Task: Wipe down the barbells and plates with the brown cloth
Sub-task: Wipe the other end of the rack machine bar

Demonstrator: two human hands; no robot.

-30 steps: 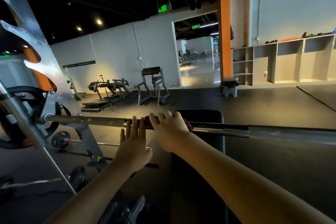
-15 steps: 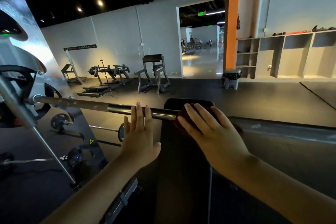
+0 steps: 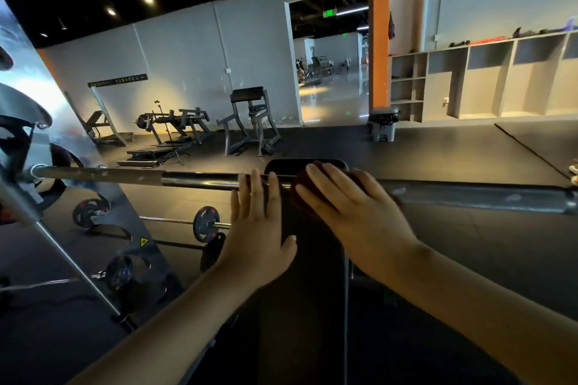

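Steel, long and racked, the silver barbell bar (image 3: 200,180) runs from a black round plate (image 3: 18,147) at left, past the left hand (image 3: 256,228) resting flat-fingered against it, to the right hand (image 3: 350,206) pressing the brown cloth (image 3: 300,197) open-palmed at mid-bar; plates and floor barbells (image 3: 175,221) look yet undone.

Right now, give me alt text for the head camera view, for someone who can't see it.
A person's right hand presses a brown cloth onto a racked barbell, while the open left hand touches the bar beside it. A dark bench lies below, in a gym with weight plates on the floor.
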